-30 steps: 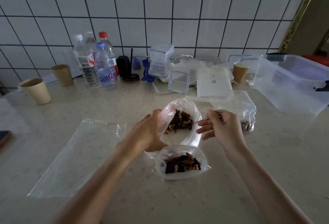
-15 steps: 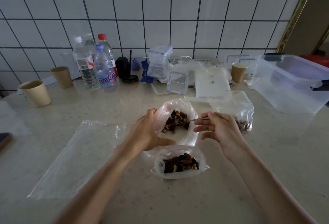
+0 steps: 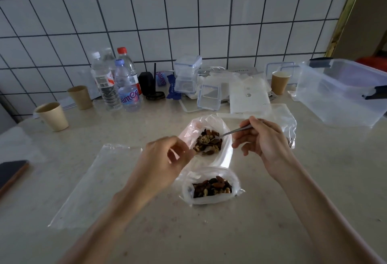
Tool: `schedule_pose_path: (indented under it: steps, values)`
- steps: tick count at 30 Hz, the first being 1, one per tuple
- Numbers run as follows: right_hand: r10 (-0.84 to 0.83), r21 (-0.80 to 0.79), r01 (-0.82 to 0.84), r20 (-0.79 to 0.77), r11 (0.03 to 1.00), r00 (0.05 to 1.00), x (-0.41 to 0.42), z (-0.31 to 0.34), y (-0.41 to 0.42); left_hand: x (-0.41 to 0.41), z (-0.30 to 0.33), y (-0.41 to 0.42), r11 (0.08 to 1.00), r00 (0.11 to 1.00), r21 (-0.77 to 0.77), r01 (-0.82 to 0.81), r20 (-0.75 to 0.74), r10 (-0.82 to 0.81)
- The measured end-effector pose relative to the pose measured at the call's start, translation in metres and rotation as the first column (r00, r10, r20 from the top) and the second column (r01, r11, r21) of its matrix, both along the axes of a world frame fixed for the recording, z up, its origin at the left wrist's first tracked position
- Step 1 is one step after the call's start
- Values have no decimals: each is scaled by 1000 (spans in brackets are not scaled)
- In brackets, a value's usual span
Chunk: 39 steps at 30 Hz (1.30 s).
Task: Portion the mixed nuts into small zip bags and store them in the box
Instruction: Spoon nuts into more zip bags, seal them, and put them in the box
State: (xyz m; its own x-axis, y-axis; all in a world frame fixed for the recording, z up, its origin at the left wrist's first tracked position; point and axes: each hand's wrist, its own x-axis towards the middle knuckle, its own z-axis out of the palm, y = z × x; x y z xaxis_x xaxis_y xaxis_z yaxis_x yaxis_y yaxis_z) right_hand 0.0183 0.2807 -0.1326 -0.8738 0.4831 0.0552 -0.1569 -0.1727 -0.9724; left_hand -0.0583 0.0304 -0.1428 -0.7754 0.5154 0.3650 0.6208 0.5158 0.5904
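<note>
Bare forearms, no sleeves or jewellery

Dim, soft daylight is falling evenly, giving only faint shadows. The left hand (image 3: 167, 159) is looking motion-blurred. Wall tile (image 3: 146, 8) lines are bending at the edges. The tabletop (image 3: 272, 232) is showing no glare.

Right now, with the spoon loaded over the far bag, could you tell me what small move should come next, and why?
Probably carry the spoon in the right hand back to the small zip bag nearest the person and tip it in. Its bowl looks heaped with nuts above the supply bag, and the small bag's mouth looks open.
</note>
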Motion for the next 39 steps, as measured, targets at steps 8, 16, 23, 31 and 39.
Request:
schedule_pose_path:
  steps: [8, 16, 23, 31, 39]
  values:
    - [192, 97, -191, 3, 977, 981, 14, 11, 9, 27, -14, -6, 1000, 977, -25, 7, 213, -1]
    - [327, 637, -239, -21, 733, 945, 25, 19, -5, 21, -23, 0, 995, 964, 50, -88, 255, 72]
    - [323, 734, -109, -157, 671, 933, 32, 23, -10, 19, -31, -2, 995, 995, 38, -95, 48, 93]
    - [90, 416, -36, -113, 909, 990, 9, 6, -6, -3, -13, 0, 970, 971, 39, -238, 2, 238]
    - [59, 174, -77, 102, 982, 993, -1, -11, -3, -55, -16, 39, 910, 943, -343, -234, 149, 298]
